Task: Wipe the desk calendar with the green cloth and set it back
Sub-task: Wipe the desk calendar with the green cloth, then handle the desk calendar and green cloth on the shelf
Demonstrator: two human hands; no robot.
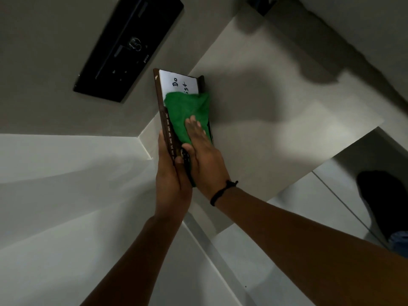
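Observation:
The desk calendar (180,81) is a dark brown frame with month names down one edge and a white panel with handwriting. It is held in the air, above the white desk (276,120). My left hand (171,182) grips its near end from below and the side. My right hand (204,155) lies flat on the green cloth (187,109), pressing it on the calendar's face. The cloth covers the middle of the calendar, and part of the writing is hidden under it.
A black monitor (130,45) hangs on the wall at upper left. The desk's edge runs diagonally at right, with pale floor tiles (309,199) below it. A dark-socked foot (384,206) stands at the far right. A black cord band circles my right wrist (223,192).

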